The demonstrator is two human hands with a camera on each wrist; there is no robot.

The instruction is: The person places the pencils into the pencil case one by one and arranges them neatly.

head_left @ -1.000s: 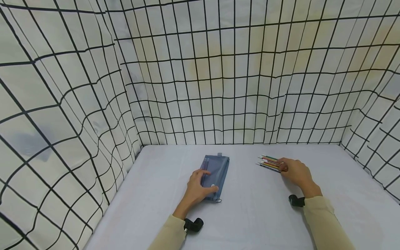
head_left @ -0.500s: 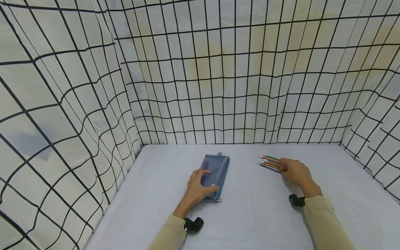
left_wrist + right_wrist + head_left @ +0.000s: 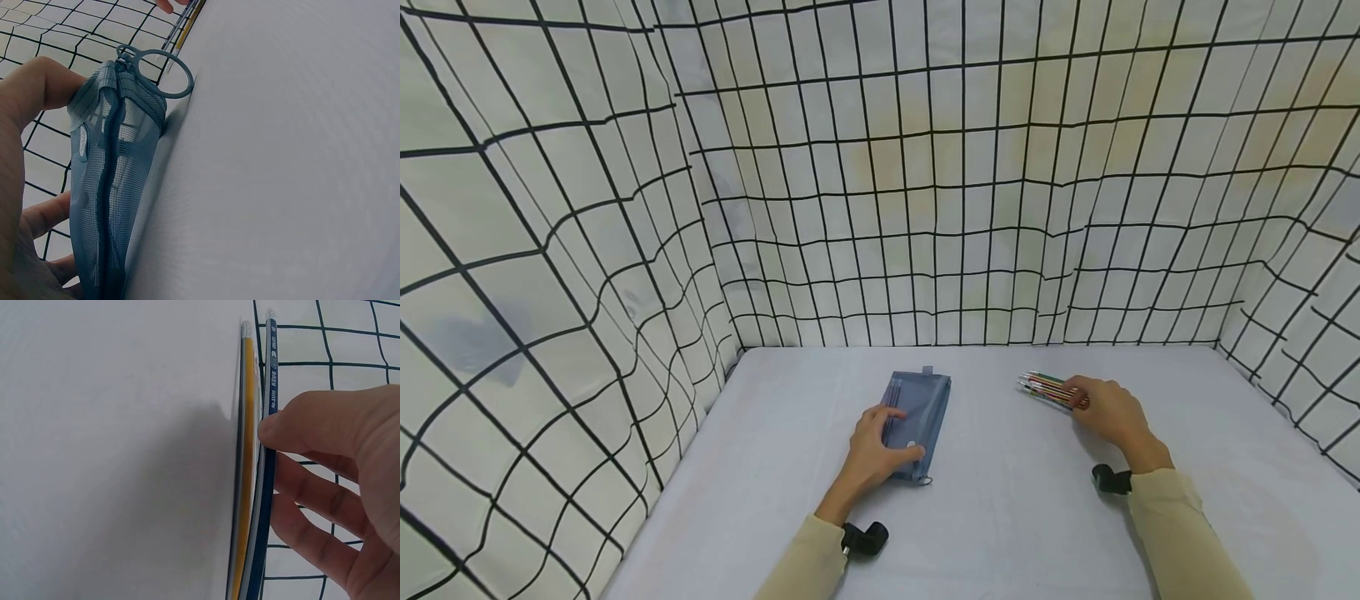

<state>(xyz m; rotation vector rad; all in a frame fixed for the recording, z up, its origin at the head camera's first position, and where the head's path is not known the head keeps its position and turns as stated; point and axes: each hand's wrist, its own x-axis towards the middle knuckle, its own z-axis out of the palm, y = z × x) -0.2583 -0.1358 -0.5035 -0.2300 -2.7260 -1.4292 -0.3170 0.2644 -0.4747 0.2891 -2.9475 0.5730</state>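
A blue mesh zip pencil case [image 3: 928, 408] lies on the white table, its ring pull [image 3: 172, 72] at the near end. My left hand [image 3: 876, 446] rests on top of it, thumb at the near end and bent fingers along the left side. Slim pencil shapes show through the mesh. To the right, my right hand [image 3: 1108, 412] pinches a bundle of several pencils [image 3: 1041, 386] by its right end. In the right wrist view the thumb lies on a navy pencil [image 3: 272, 362], beside a yellow pencil [image 3: 248, 394].
White table surface [image 3: 977, 500] lies between the pencil case and the pencils. Black-gridded white cloth walls [image 3: 962, 208] rise behind and at both sides. A black wrist camera [image 3: 867, 540] sits on the left wrist, another camera [image 3: 1111, 481] on the right.
The right hand has drawn the pencils into a tighter bundle; the dark pencil on the near side has come in closer to the others. The left hand and pencil case have stayed put.
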